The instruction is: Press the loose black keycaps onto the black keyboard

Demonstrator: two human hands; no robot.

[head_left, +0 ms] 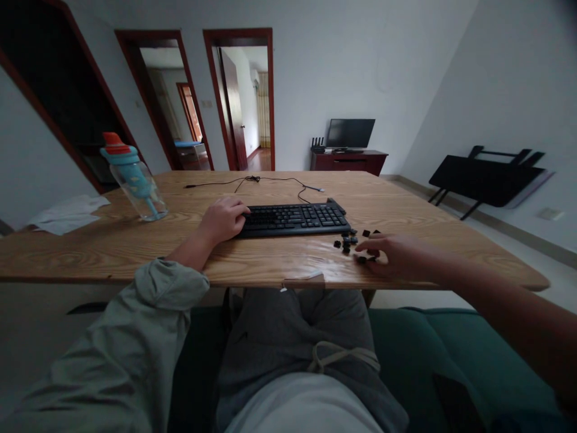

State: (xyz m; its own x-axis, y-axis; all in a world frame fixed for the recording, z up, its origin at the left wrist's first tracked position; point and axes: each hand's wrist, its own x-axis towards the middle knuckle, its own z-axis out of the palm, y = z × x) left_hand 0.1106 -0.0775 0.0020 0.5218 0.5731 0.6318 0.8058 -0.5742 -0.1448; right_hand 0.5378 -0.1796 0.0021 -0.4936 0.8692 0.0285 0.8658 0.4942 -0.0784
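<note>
A black keyboard (295, 218) lies on the wooden table in front of me. My left hand (224, 218) grips its left end, with the fingers on the top edge. To the right of the keyboard, several loose black keycaps (346, 240) are scattered near its lower right corner. Over them is my right hand (391, 254), its thumb and fingers apart and the fingertips down among the keycaps. Part of the pile is hidden beneath that hand. I see nothing held in it.
A thin black cable (270, 178) trails behind the keyboard. At the left stand a clear bottle (139, 183) with a blue and red lid and some crumpled white paper (67, 213). The wooden table (157, 258) has its front edge just before my lap.
</note>
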